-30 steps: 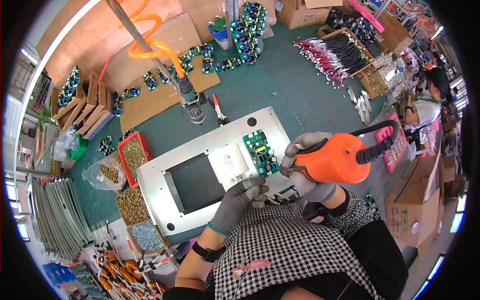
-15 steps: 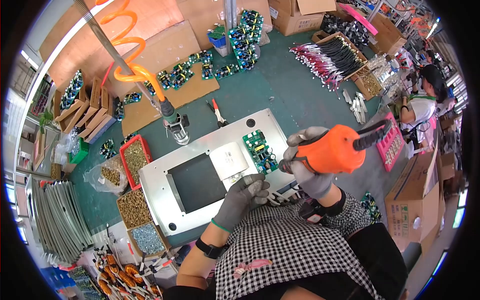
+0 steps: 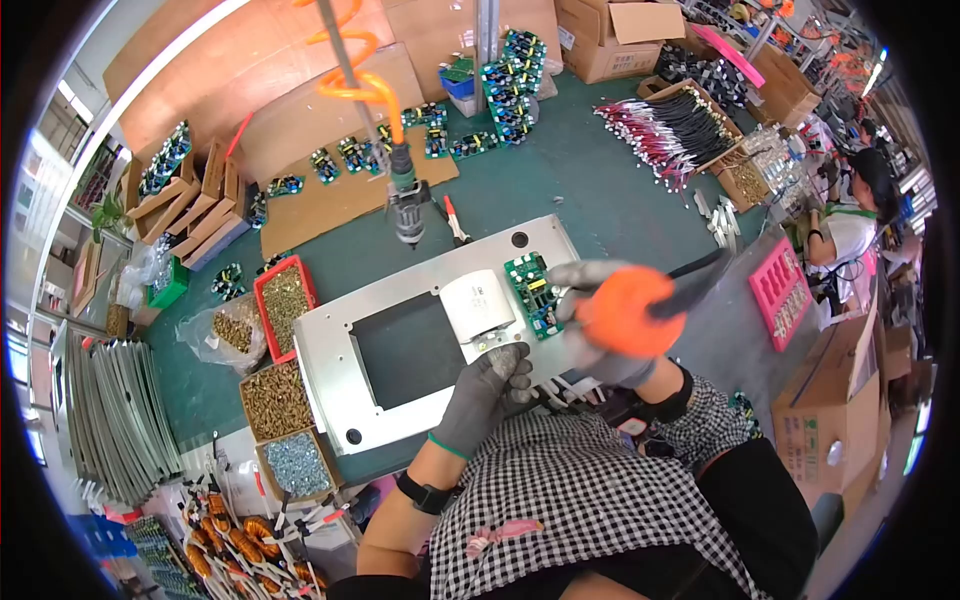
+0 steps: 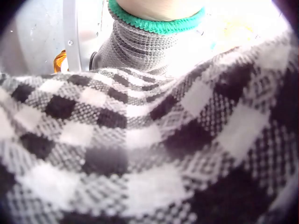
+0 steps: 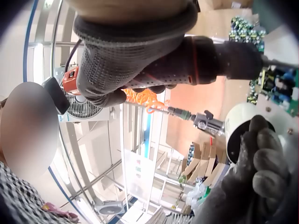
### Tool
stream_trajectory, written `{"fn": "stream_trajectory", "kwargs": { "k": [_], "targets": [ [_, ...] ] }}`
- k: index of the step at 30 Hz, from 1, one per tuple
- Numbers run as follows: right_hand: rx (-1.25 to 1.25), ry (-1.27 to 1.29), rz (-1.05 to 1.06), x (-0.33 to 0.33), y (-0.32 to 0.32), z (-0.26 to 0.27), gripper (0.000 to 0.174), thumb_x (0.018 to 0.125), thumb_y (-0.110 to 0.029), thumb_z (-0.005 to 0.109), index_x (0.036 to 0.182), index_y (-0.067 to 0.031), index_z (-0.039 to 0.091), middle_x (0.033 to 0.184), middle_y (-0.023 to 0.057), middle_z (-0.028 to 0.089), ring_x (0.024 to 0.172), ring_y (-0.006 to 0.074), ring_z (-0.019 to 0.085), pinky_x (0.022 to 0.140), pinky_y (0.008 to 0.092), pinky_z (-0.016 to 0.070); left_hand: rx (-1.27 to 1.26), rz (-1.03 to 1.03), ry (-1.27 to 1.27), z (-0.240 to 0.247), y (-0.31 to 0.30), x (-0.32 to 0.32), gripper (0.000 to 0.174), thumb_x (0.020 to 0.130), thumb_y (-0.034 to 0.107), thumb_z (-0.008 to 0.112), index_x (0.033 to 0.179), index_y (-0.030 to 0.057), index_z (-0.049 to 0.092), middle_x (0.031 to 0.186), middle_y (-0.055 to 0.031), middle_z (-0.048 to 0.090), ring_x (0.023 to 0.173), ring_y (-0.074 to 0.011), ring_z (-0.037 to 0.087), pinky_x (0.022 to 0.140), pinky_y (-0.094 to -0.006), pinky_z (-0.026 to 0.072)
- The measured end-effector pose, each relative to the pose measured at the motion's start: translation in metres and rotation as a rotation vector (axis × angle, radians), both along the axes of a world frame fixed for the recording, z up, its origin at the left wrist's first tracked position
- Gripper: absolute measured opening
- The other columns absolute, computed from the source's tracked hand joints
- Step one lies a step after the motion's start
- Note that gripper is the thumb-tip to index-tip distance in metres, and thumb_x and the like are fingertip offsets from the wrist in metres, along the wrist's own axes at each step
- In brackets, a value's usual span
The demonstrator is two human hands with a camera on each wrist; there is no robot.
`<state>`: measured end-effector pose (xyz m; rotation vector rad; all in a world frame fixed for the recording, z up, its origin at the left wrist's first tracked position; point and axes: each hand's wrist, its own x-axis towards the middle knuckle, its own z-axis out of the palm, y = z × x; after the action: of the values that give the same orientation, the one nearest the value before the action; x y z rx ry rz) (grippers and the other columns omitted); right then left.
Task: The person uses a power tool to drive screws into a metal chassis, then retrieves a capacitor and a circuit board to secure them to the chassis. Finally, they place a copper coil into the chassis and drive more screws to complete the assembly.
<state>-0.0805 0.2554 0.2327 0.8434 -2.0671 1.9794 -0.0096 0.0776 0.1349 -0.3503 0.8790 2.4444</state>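
Observation:
A silver metal panel (image 3: pixel 400 420) with a rectangular opening lies on the bench. On it are a white cylinder (image 3: pixel 476 303) and, to its right, a green circuit board (image 3: pixel 534 292). My gloved right hand (image 3: pixel 600 350) grips an orange and black power driver (image 3: pixel 628 312), blurred beside the board; the right wrist view shows its dark body (image 5: pixel 180 65) and my glove (image 5: pixel 121 70) round it. At the panel's near edge is my gloved left hand (image 3: pixel 482 395), fingers bent by the cylinder; whether they pinch anything is hidden. Checked cloth (image 4: pixel 140 154) fills most of the left wrist view.
A second driver (image 3: pixel 408 205) hangs on an orange coil above the panel's far edge. Red-handled pliers (image 3: pixel 455 222) lie behind the panel. A red bin (image 3: pixel 262 305) and boxes of fasteners (image 3: pixel 275 403) flank it left; cables (image 3: pixel 665 130) lie at back right. Another person (image 3: pixel 855 225) is far right.
The right hand and its driver have shifted left, closer to the circuit board. The hanging driver has swung, and the head view has shifted slightly. My left hand remains at the panel's near edge.

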Motion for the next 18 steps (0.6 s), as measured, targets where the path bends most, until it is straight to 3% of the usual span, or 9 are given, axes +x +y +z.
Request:
{"fn": "stream_trajectory", "kwargs": {
  "k": [3, 4, 6, 9, 10, 15, 18],
  "targets": [
    [-0.289, -0.224, -0.194, -0.014, 0.004, 0.021, 0.057, 0.066, -0.002, 0.06, 0.12, -0.0013, 0.045, 0.108, 0.017, 0.059, 0.076, 0.0218, 0.063, 0.069, 0.0348, 0.0533, -0.066, 0.023, -0.062, 0.014, -0.004, 0.004, 0.044, 0.09, 0.039, 0.056, 0.109, -0.0011, 0.053, 0.077, -0.0023, 0.058, 0.057, -0.009, 0.055, 0.053, -0.0216, 0.0492],
    [-0.364, -0.155, -0.155, -0.014, 0.006, 0.028, 0.059, 0.066, -0.002, 0.061, 0.123, -0.0024, 0.043, 0.109, 0.0172, 0.058, 0.075, 0.0212, 0.063, 0.067, 0.0347, 0.0535, -0.113, -0.012, -0.033, 0.017, -0.005, 0.005, 0.048, 0.089, 0.045, 0.054, 0.106, 0.0002, 0.054, 0.077, -0.0005, 0.056, 0.059, -0.0072, 0.051, 0.051, -0.0203, 0.0434],
    [-0.515, -0.035, -0.079, -0.01, 0.01, 0.039, 0.065, 0.068, 0.0, 0.063, 0.127, -0.0044, 0.038, 0.111, 0.0176, 0.056, 0.074, 0.0201, 0.062, 0.064, 0.0345, 0.054, -0.097, -0.027, -0.045, 0.013, -0.003, 0.004, 0.051, 0.087, 0.05, 0.055, 0.103, 0.0012, 0.054, 0.075, 0.0008, 0.053, 0.059, -0.0067, 0.047, 0.052, -0.0202, 0.0415],
    [-0.729, -0.048, 0.154, 0.009, -0.003, 0.055, 0.064, 0.071, -0.001, 0.065, 0.129, -0.0076, 0.038, 0.112, 0.0174, 0.054, 0.074, 0.0195, 0.063, 0.063, 0.0353, 0.0543, -0.062, -0.073, -0.025, 0.015, 0.0, 0.004, 0.053, 0.085, 0.054, 0.056, 0.099, 0.0032, 0.053, 0.073, 0.0022, 0.048, 0.06, -0.0062, 0.042, 0.054, -0.02, 0.0396],
    [-0.644, 0.03, 0.162, 0.008, -0.005, 0.054, 0.066, 0.074, -0.013, 0.067, 0.131, -0.003, 0.036, 0.114, 0.019, 0.054, 0.068, 0.0226, 0.062, 0.059, 0.0352, 0.0544, -0.037, -0.086, -0.012, 0.01, 0.001, 0.003, 0.054, 0.085, 0.054, 0.056, 0.102, 0.0026, 0.054, 0.073, 0.002, 0.049, 0.06, -0.0063, 0.044, 0.054, -0.02, 0.041],
    [-0.618, 0.071, 0.205, 0.011, -0.008, 0.054, 0.066, 0.074, -0.011, 0.068, 0.131, -0.0028, 0.037, 0.115, 0.0194, 0.055, 0.077, 0.0274, 0.066, 0.064, 0.0391, 0.0568, -0.021, -0.103, -0.046, 0.009, 0.003, 0.0, 0.058, 0.084, 0.054, 0.056, 0.106, 0.0003, 0.053, 0.073, 0.0014, 0.05, 0.06, -0.0063, 0.045, 0.054, -0.0202, 0.0423],
    [-0.627, 0.066, 0.208, 0.01, -0.007, 0.052, 0.066, 0.074, -0.011, 0.068, 0.132, -0.0025, 0.037, 0.115, 0.0196, 0.055, 0.075, 0.0267, 0.066, 0.063, 0.0387, 0.0567, -0.035, -0.094, -0.039, 0.008, 0.005, 0.001, 0.06, 0.084, 0.054, 0.056, 0.107, -0.0013, 0.052, 0.072, 0.0009, 0.05, 0.06, -0.0064, 0.045, 0.054, -0.0203, 0.0423]
  ]
}}
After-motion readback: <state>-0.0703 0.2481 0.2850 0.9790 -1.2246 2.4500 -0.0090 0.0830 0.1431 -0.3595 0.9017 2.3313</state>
